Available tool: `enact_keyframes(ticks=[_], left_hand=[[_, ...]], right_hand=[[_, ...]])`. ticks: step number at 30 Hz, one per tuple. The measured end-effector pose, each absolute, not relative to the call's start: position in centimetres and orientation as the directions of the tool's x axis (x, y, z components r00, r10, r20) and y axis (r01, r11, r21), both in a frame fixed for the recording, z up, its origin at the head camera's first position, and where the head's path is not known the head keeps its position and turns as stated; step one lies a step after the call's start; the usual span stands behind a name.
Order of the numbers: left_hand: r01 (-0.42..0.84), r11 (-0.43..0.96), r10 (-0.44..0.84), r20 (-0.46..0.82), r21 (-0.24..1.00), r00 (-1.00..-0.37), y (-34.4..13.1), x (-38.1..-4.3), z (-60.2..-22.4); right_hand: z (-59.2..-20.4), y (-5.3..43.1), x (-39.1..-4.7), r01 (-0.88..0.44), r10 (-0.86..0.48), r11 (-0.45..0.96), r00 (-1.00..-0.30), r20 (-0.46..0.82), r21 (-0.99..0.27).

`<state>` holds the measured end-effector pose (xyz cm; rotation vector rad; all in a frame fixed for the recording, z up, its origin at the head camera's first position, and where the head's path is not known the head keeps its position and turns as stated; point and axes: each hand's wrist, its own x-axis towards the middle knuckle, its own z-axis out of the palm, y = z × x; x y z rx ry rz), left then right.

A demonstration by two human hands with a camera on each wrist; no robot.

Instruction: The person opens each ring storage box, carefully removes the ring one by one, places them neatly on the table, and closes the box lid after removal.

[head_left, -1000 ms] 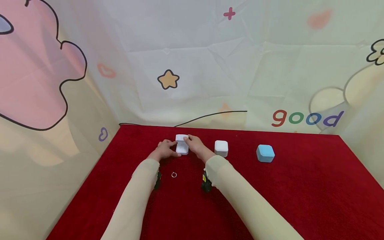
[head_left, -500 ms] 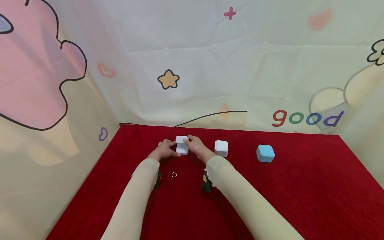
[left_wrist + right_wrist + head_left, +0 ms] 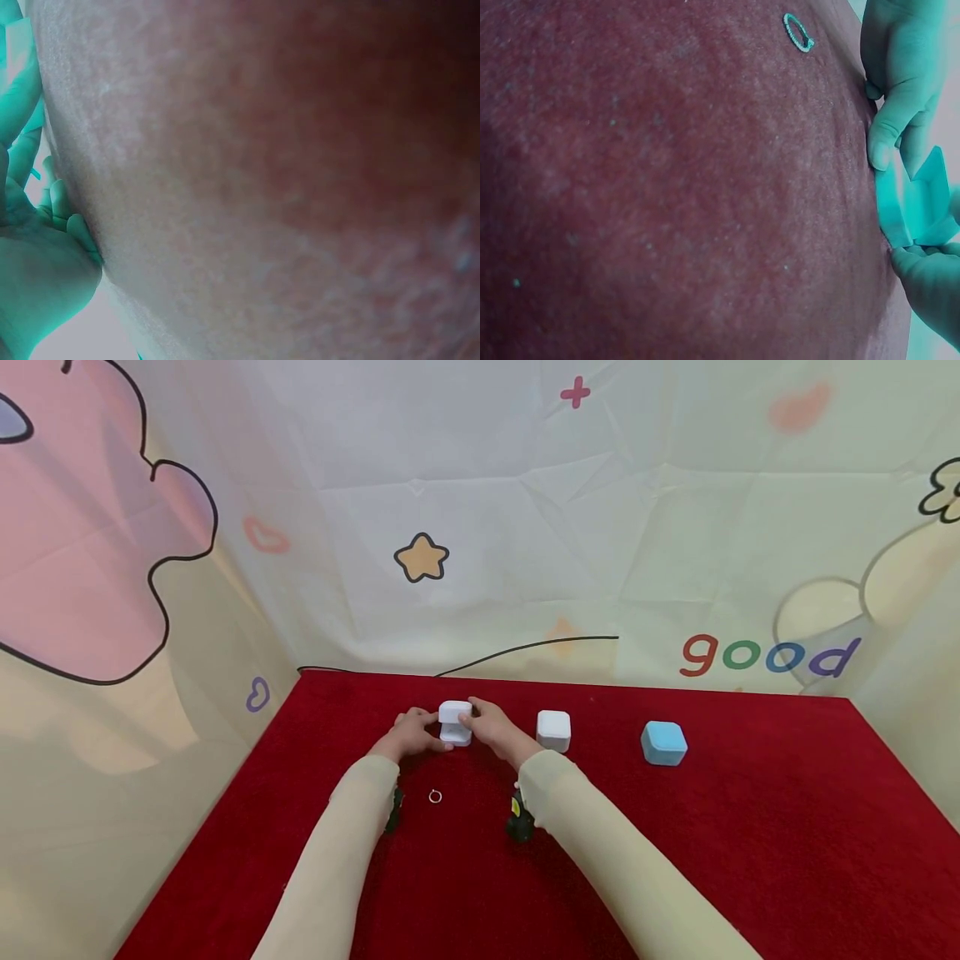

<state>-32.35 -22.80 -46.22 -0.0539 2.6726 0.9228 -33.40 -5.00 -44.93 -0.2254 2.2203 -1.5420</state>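
A small white ring box [image 3: 455, 737] stands on the red cloth with its lid [image 3: 455, 711] partly raised, leaving a gap at the front. My left hand [image 3: 412, 732] grips the lower part from the left, thumb near its front corner. From the right, my right hand [image 3: 492, 727] holds the lid by its side with thumb and fingers. A ring [image 3: 435, 797] lies flat on the cloth nearer to me. In the right wrist view, the box [image 3: 911, 206] is half open between both hands, and the ring [image 3: 799, 33] lies apart from it.
A second white box [image 3: 553, 732], closed, sits right of my right hand. Farther right is a closed light-blue box [image 3: 663, 743]. The red cloth [image 3: 465, 893] reaches back to a printed curtain [image 3: 480, 527].
The lid of the ring box has tilted forward and down in my right hand, narrowing the gap. My left hand, the ring and the other boxes have stayed in place.
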Motion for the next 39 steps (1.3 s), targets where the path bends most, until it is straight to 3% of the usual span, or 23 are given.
enact_keyframes(ticks=[39], left_hand=[[-0.127, 0.794, 0.082, -0.312, 0.594, -0.946, -22.73, -31.94, -45.80]], right_hand=[[-45.25, -4.60, -33.01, 0.027, -0.390, 0.419, -0.897, -0.206, -0.908]])
